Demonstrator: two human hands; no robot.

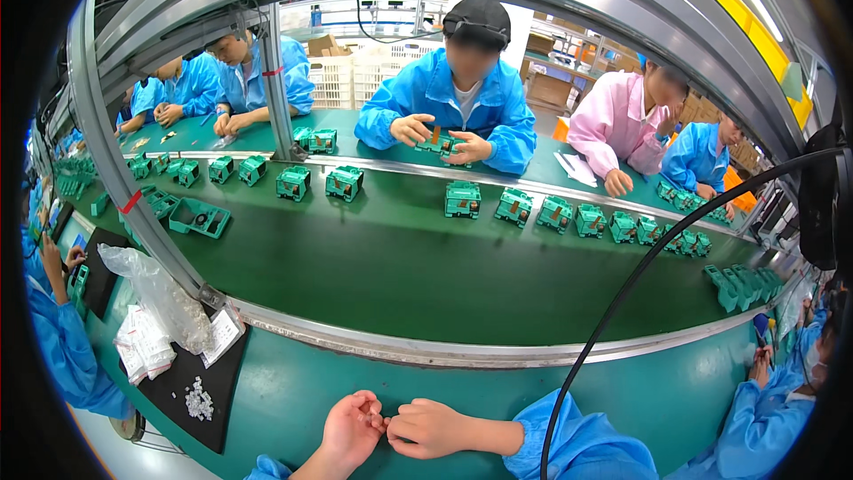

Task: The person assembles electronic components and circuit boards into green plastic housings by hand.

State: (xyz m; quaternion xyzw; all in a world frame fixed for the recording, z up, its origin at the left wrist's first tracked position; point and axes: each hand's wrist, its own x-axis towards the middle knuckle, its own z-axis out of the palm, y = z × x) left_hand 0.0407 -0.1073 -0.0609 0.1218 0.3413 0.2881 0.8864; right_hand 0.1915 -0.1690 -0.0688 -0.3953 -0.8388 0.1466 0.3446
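Above the near edge of the green worktable [311, 373], my two hands meet at their fingertips. My left hand [350, 429] is turned palm up with its fingers curled in. Next to it, my right hand [428, 429] has its back showing and its fingers bent toward the left fingertips. Whatever sits between the fingers is too small to make out. To the left of my hands, a loose pile of small clear plastic pieces [198, 401] lies on a black mat [182, 427].
A clear plastic bag of small parts [169, 298] and printed slips [222, 336] lie at the left. Beyond a metal rail [426, 354], green toy-like housings [462, 200] line the conveyor [391, 276]. A black cable [613, 302] crosses at right. Several co-workers sit around.
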